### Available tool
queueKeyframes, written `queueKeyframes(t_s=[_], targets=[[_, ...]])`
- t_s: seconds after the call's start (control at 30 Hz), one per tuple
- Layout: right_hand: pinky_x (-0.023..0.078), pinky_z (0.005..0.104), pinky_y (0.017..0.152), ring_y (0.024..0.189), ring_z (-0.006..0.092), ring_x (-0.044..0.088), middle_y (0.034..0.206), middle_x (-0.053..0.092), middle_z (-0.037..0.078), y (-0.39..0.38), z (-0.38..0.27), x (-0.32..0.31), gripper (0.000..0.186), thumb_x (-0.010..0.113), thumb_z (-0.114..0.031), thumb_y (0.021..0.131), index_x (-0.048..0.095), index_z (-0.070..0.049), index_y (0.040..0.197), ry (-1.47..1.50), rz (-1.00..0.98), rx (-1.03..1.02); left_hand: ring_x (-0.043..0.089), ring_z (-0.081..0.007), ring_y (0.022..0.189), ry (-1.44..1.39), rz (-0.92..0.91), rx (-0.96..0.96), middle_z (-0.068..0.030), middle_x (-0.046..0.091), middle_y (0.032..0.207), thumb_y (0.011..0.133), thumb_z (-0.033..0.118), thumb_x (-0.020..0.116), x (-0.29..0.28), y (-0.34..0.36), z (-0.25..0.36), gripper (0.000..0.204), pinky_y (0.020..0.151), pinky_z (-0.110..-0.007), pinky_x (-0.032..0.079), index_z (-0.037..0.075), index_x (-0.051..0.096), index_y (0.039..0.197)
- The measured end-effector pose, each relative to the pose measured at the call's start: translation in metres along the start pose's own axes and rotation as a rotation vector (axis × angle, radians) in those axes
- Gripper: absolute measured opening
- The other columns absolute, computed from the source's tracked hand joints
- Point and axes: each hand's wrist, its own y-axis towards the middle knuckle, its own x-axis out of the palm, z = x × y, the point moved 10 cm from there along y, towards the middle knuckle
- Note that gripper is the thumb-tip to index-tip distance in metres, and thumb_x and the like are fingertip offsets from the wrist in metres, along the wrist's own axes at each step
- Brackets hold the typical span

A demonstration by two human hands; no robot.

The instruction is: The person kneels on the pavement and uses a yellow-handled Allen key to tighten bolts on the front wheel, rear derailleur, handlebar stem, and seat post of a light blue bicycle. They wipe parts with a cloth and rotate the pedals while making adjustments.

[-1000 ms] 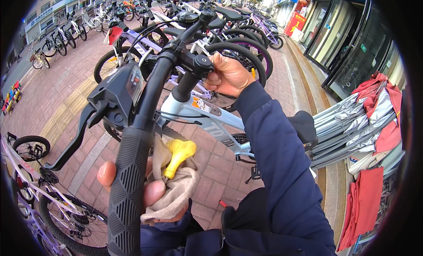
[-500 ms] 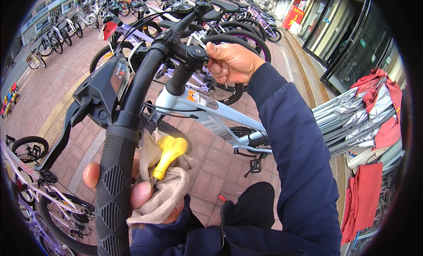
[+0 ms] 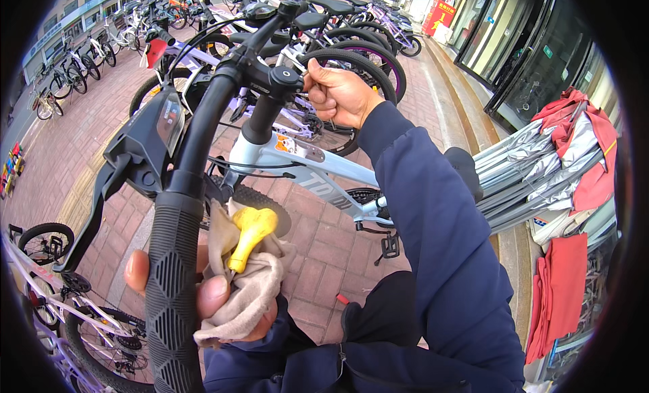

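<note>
My left hand (image 3: 215, 293) is closed around the black rubber handlebar grip (image 3: 174, 271) of a pale blue bicycle (image 3: 318, 164). Tucked in the same hand are a beige rag (image 3: 253, 285) and a yellow-handled tool (image 3: 251, 236), whose working end is hidden in the cloth. My right hand (image 3: 338, 92) is at the rear of the black stem (image 3: 278, 82), thumb and fingers pinched together beside its clamp. Whatever sits between those fingertips is too small or hidden to make out. The black brake lever (image 3: 101, 210) juts out left of the grip.
Rows of parked bicycles (image 3: 358, 38) line the brick pavement ahead, with more bicycles (image 3: 94, 318) close on my left. Steps (image 3: 466, 102) and glass doors (image 3: 534, 68) run along the right. Folded red-and-silver canopies with poles (image 3: 547, 163) lean there.
The bicycle and both hands sit slightly further left in the view. A black saddle has come into sight beyond my right forearm. My right hand remains by the stem, and my left keeps its hold.
</note>
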Motion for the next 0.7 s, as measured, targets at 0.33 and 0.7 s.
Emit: queueKeyframes(t_s=[0.33, 0.7], targets=[[0.049, 0.0284, 0.060, 0.066, 0.0140, 0.062, 0.077, 0.068, 0.005, -0.093, -0.025, 0.048, 0.020, 0.069, -0.020, 0.097, 0.075, 0.000, 0.097, -0.715, 0.164, -0.494, 0.065, -0.0326, 0.113, 0.087, 0.388, -0.102, -0.0213, 0.060, 0.126, 0.087, 0.021, 0.077, -0.022, -0.025, -0.028, 0.076, 0.101, -0.048, 0.054, -0.002, 0.038, 0.147], [0.052, 0.0350, 0.064, 0.070, 0.0283, 0.066, 0.081, 0.068, 0.013, -0.130, -0.059, 0.118, 0.017, 0.080, -0.011, 0.081, 0.075, -0.001, 0.095, -1.374, 0.406, -1.058, 0.056, -0.0360, 0.128, 0.337, 0.330, -0.072, -0.0225, 0.038, 0.153, 0.090, 0.050, 0.073, -0.017, -0.040, -0.042, 0.073, 0.104, -0.048, 0.051, 0.002, 0.053, 0.141]])
